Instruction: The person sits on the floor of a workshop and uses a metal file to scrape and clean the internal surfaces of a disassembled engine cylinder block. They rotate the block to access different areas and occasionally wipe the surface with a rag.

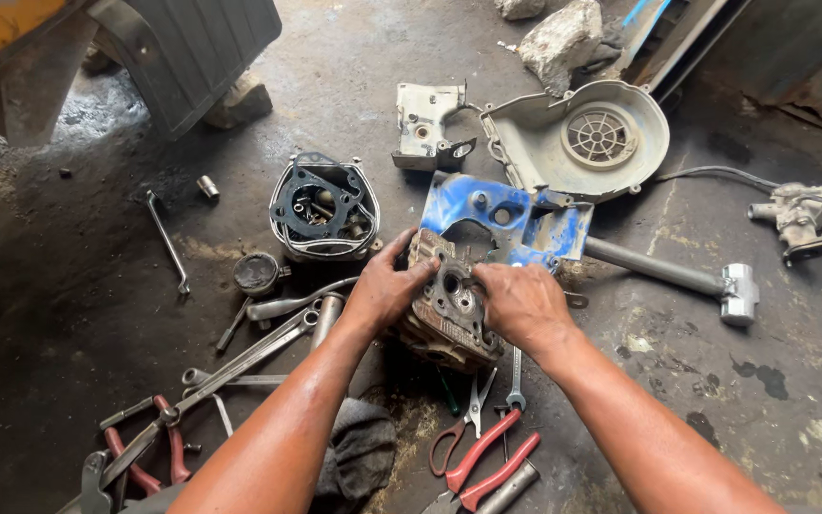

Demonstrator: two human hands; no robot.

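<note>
The floor (68, 314) is dark, oily concrete, and tools and engine parts are spread on it. In the middle of the floor, both hands grip a dirty finned engine block (447, 309) which stands on the ground. The left hand (384, 288) is clamped on the left side of the block, with its fingers curled over the top edge. The right hand (522, 303) is closed on the right side, with the thumb pressing on the top face near the round holes. Just behind the block lies a blue metal cover (516, 221), touching it or almost touching it; I cannot tell which. Left of the cover sits a cylinder with a black gasket (323, 209) on top. Toward the far edge of the floor there is a grey fan housing (582, 141). To the right lies a hammer (687, 278) with a metal head. Near the person, red-handled pliers (487, 466) lie beside scissors (463, 428), and a long wrench (168, 243) lies well apart on the left side.
</note>
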